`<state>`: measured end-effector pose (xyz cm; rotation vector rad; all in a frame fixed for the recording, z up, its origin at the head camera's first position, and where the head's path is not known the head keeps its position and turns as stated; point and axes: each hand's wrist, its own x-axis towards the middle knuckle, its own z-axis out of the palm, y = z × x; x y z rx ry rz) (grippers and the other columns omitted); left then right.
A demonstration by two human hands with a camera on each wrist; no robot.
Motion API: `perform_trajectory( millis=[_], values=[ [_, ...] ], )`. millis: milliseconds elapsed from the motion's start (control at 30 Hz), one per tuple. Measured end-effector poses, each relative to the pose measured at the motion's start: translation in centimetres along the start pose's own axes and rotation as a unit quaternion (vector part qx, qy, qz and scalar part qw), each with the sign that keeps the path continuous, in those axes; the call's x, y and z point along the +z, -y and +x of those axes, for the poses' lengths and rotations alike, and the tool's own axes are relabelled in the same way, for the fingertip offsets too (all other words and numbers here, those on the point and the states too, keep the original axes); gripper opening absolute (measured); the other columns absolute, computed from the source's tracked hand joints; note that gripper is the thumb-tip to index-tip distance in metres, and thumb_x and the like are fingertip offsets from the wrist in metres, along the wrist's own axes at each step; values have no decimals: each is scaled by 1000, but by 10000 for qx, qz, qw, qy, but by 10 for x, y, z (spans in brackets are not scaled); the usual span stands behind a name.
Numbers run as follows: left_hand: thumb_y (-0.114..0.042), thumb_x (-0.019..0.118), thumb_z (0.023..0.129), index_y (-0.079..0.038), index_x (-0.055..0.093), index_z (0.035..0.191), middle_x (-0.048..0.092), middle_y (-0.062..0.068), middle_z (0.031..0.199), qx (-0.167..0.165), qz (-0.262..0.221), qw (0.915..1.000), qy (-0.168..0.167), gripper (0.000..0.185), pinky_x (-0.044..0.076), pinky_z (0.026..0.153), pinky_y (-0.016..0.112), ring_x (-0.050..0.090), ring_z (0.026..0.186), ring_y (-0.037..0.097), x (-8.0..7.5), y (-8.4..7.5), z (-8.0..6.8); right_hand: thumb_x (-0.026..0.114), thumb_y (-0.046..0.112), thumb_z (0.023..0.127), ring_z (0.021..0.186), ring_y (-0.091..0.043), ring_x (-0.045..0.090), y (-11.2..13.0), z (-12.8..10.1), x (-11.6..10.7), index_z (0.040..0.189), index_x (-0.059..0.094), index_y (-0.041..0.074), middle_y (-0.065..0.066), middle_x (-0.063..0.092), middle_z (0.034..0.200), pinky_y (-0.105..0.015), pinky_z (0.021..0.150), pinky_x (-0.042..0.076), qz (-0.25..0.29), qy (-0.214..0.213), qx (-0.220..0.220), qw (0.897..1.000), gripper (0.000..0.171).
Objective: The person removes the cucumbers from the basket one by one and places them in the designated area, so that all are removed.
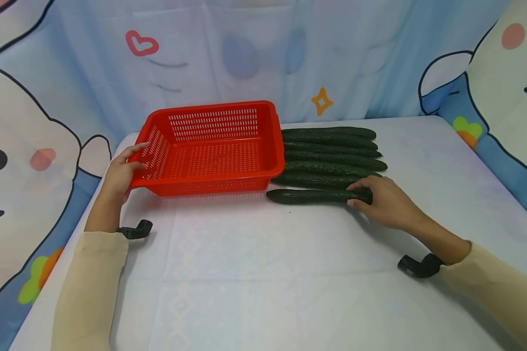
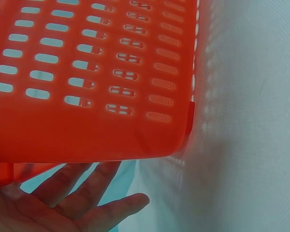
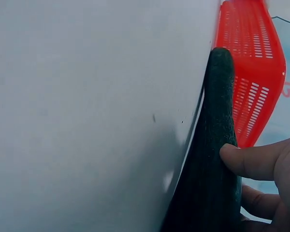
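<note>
Head view: right hand (image 1: 388,204) fingers clamp the nearest cucumber (image 1: 316,196), lying left-right; left hand (image 1: 123,170) fingers straight on basket (image 1: 211,146).

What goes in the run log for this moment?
left hand holds red basket | right hand grips nearest cucumber | basket empty

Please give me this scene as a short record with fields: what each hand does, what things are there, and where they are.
left hand: rests on the left rim of the red basket, fingers fairly straight
right hand: holds the right end of the nearest cucumber, thumb and fingers curled round it
basket contents: nothing seen inside
other cucumbers: about five, lying side by side on the table, right of the basket
table: covered with a pale cloth
backdrop: light blue cartoon cloth
</note>
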<state>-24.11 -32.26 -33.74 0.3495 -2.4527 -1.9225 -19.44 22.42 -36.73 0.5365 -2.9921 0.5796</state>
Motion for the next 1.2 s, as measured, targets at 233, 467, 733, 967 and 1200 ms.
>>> perform_trajectory(
  millis=[233, 467, 733, 967, 1200],
  values=[
    [-17, 45, 94, -44, 42, 133, 26, 2, 147, -61, 46, 10000, 20, 48, 50, 85, 27, 37, 124, 26, 5, -1, 1, 59, 33, 88, 92, -33, 59, 1, -1, -2, 115, 61, 4, -21, 60, 115, -49, 72, 47, -303, 63, 149, 9994, 39],
    [-18, 44, 94, -46, 41, 133, 25, 1, 148, -103, 145, 9998, 1, 48, 48, 89, 30, 36, 125, 25, 6, -3, 3, 61, 30, 87, 79, -26, 60, 3, 0, -3, 114, 62, 5, -19, 62, 111, -45, 67, 47, -436, -32, 215, 9988, 37],
    [-20, 45, 94, -46, 42, 133, 25, 2, 149, -136, 84, 9999, -6, 46, 50, 83, 25, 37, 125, 27, 5, -1, 6, 70, 19, 79, 89, -33, 58, 4, 1, -4, 100, 67, 7, -16, 65, 100, -47, 74, 46, -772, -249, 99, 9967, 25],
    [-19, 44, 94, -45, 42, 133, 25, 0, 149, -119, 84, 9999, -59, 47, 48, 88, 30, 37, 126, 26, 6, -2, 5, 69, 24, 79, 90, -31, 58, 5, 0, -9, 98, 67, 8, -14, 64, 96, -47, 74, 47, -837, -136, 104, 9963, 25],
    [-28, 39, 96, -41, 44, 133, 34, 4, 145, 309, 1232, 9904, -552, 40, 50, 90, 40, 46, 119, 26, 5, -2, 4, 64, 34, 84, 95, -31, 57, 21, -14, -20, 103, 66, 10, -15, 61, 103, -48, 75, 47, -675, 35, 16, 9977, 31]
  ],
)
